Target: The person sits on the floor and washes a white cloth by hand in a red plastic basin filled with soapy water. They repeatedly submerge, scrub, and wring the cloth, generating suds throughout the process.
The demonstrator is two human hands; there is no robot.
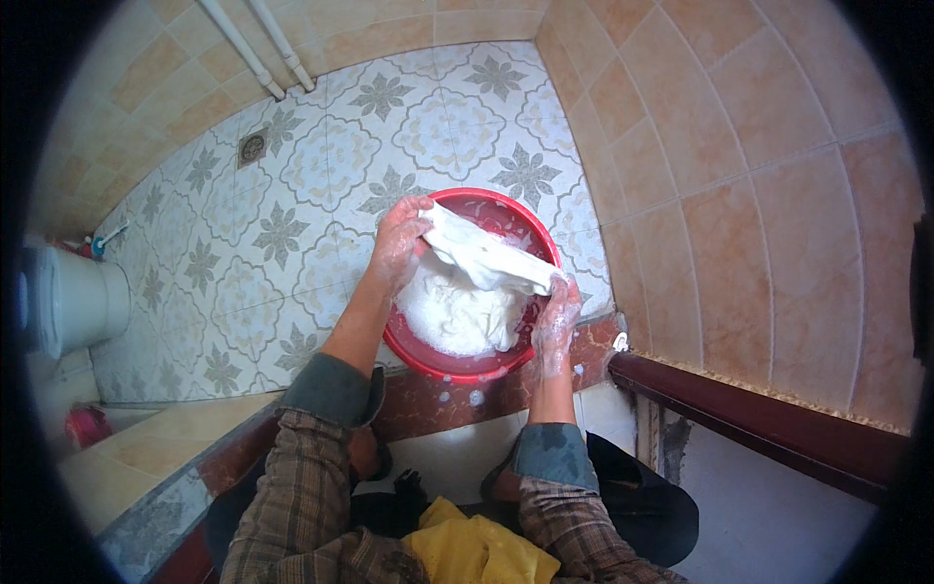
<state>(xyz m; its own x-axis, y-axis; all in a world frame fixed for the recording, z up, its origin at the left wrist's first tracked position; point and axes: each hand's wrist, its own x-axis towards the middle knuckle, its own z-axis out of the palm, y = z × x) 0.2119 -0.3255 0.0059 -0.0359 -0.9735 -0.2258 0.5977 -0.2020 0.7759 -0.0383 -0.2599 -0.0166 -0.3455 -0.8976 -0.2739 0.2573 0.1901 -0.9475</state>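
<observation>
A white wet cloth (487, 252) is stretched between my two hands above a red plastic basin (419, 361). My left hand (401, 237) grips its upper left end, near the basin's far left rim. At the lower right end, my right hand (559, 317) holds the other corner beside the basin's right rim. Suds coat both hands and wrists. Below the stretched cloth, a bunched white fabric (471, 321) lies in the basin among thick foam. Foam also clings to the basin's inner wall. What kind of garment the cloth is, I cannot tell.
The basin stands on patterned floor tiles (325, 175), by a reddish-brown stone threshold (452, 409) spotted with suds. A floor drain (253, 147) and white pipes (281, 55) are at the far left. Tiled wall (700, 146) rises on the right. A white bucket-like container (80, 303) stands left.
</observation>
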